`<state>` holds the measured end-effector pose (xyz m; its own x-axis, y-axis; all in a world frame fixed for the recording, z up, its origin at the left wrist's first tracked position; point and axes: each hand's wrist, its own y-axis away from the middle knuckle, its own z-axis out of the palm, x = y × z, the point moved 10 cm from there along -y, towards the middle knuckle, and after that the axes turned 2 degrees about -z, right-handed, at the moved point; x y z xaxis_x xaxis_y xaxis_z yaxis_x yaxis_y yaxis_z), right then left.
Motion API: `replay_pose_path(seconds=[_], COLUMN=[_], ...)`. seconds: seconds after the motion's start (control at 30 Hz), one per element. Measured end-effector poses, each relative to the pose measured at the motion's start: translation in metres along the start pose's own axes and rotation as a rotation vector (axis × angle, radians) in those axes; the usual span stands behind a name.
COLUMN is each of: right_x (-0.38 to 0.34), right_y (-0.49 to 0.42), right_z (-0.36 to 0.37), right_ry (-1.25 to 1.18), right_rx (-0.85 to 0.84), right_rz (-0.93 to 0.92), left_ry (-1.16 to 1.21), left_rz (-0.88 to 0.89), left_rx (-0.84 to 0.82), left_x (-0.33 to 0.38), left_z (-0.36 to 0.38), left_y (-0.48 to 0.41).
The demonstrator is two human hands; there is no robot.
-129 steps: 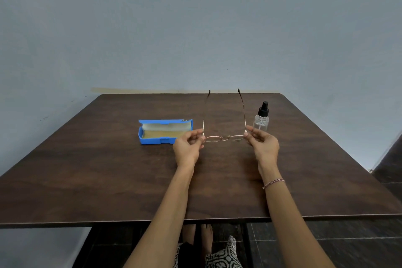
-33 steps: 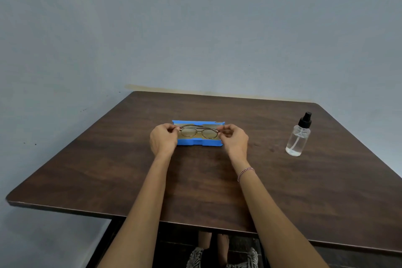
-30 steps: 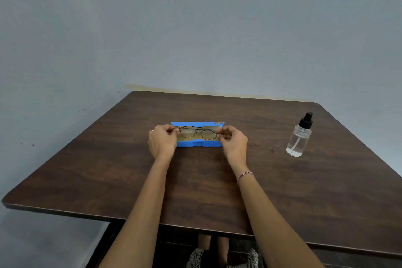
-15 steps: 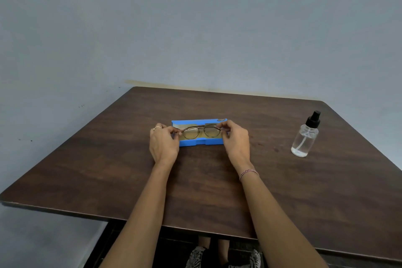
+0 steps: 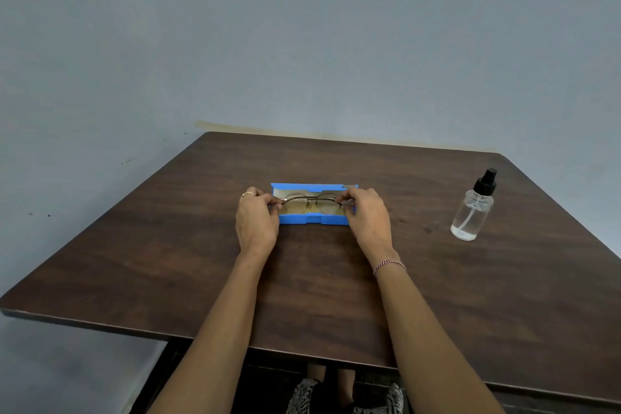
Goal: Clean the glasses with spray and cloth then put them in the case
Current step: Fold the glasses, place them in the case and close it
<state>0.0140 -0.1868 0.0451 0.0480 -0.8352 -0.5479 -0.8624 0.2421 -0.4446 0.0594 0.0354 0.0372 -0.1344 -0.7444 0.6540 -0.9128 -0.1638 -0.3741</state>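
Observation:
The thin-framed glasses, folded, lie across the opening of the blue case in the middle of the table. My left hand pinches their left end and my right hand pinches their right end. The case stands open with its lid tipped back, and a pale yellowish lining shows behind the lenses. A clear spray bottle with a black nozzle stands upright at the right, well apart from both hands. No cloth is plainly visible.
The dark wooden table has its near edge close to my body and its far edge against a grey-blue wall. My knees show below the near edge.
Earlier the glasses were held unfolded above the table beside the bottle. They are folded now and have sunk lower into the open case over the last second, with both hands still pinching them.

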Motion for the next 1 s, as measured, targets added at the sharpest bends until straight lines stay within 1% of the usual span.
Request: replay_pose_path(seconds=[0.13,0.27,0.43,0.53,0.73,1.0], right_x=[0.013,0.018,0.027,0.025,0.025,0.022], right_y=[0.004,0.008,0.01,0.011,0.01,0.013], right_z=[-0.016,-0.024,-0.028,-0.028,-0.027,-0.029], right_ry=[0.085,0.133,0.129,0.134,0.223,0.256], right_rx=[0.023,0.032,0.048,0.052,0.031,0.048], right_rz=[0.029,0.043,0.101,0.106,0.137,0.135], left_ry=[0.013,0.0,-0.059,-0.077,-0.125,-0.14], left_rz=[0.084,0.116,0.16,0.175,0.194,0.2], left_rx=[-0.047,-0.079,-0.089,-0.094,-0.068,-0.052], left_x=[0.014,0.022,0.03,0.034,0.035,0.038], left_z=[0.01,0.015,0.016,0.016,0.013,0.012], left_y=[0.005,0.009,0.013,0.014,0.014,0.015])
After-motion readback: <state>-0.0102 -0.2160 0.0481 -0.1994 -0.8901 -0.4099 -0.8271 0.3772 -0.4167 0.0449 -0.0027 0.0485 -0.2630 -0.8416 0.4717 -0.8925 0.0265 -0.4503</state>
